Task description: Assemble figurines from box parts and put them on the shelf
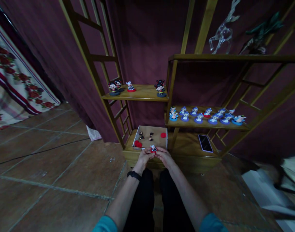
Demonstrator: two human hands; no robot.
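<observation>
The left hand (146, 155) and right hand (163, 154) pinch a small white-headed figurine (153, 148) between them, at the near edge of a shallow box (158, 141). Brown cardboard shows between its loose pieces (151, 137); tiled floor (72, 183) stretches leftward. Their grip partly hides the figurine's red base. A dark green ornament (262, 33), upper right, is murky.
</observation>
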